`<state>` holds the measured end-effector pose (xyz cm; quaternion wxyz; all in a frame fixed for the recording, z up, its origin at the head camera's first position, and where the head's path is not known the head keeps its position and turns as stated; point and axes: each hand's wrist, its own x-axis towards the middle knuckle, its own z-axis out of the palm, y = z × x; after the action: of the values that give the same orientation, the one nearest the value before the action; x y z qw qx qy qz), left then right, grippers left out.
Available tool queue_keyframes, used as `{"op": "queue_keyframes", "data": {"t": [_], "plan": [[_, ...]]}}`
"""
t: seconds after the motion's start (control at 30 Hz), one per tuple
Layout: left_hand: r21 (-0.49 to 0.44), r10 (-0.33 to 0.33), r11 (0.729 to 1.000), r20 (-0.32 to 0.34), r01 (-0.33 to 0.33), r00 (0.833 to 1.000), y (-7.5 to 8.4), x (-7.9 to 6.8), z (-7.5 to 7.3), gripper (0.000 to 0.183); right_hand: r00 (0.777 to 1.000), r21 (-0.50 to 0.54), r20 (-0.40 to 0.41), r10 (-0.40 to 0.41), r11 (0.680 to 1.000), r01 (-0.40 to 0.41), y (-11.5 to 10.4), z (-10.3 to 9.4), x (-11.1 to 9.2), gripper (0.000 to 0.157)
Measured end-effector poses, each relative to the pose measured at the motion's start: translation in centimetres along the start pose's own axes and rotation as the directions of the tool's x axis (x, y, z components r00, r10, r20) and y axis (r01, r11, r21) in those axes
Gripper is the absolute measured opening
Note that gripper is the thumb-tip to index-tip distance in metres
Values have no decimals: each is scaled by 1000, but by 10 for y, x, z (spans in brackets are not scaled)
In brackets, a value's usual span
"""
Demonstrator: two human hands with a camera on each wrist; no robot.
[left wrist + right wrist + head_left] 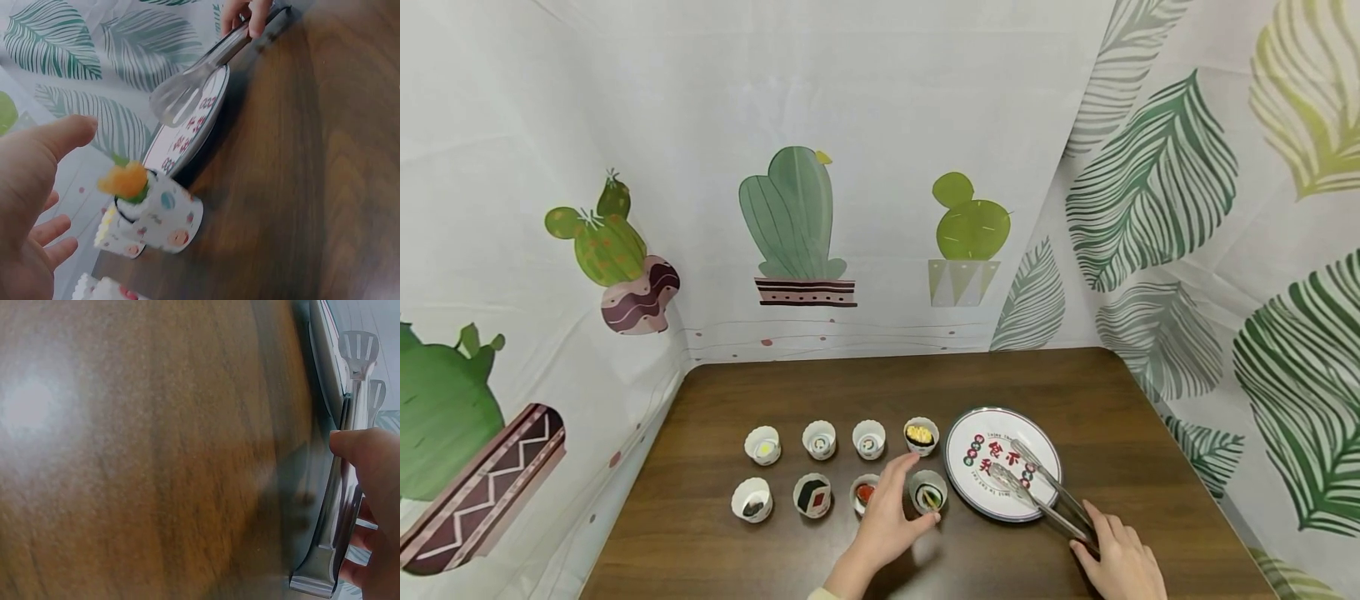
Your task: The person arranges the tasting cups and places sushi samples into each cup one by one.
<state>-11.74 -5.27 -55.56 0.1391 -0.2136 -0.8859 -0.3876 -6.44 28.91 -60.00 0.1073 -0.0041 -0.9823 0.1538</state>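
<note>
My left hand [886,523], thumb and fingers spread apart, hovers around a small round paper cup [172,219]. Inside this cup sits a toy-like sushi piece [932,498] with a green and orange top. In the left wrist view the fingers stand apart from the cup. My right hand [1118,557] grips metal tongs [343,509] between thumb and fingers. The slotted heads of the tongs lie over a white plate [958,450] with a dark rim and red characters. A cup with a red-topped piece [862,493] is partly hidden behind my left hand.
Two rows of paper cups stand left of the plate. The back row ends with a yellow-topped piece [919,434]; in front are a black one with red [812,497] and a dark one [752,506]. Patterned cloth [880,100] hangs behind the wooden table [737,387].
</note>
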Motion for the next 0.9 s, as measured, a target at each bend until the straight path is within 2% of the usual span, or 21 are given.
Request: {"op": "queue_keyframes", "data": {"t": [0.3,0.5,0.67,0.9], "plan": [[42,20,999,-31,-19,999,-16,3,-19,74,996,18,-77,-54,998,56,-2,-5,9,61],[93,8,996,-7,-7,1000,-24,4,-39,70,987,21,-127,-104,994,107,-7,-16,17,48],[126,-7,992,-7,8,1000,-33,6,-54,68,963,-3,-203,-177,984,180,-11,-26,30,39],[191,38,981,-9,-36,999,-48,14,-74,62,931,-43,-229,-285,958,283,-18,-39,52,36]]}}
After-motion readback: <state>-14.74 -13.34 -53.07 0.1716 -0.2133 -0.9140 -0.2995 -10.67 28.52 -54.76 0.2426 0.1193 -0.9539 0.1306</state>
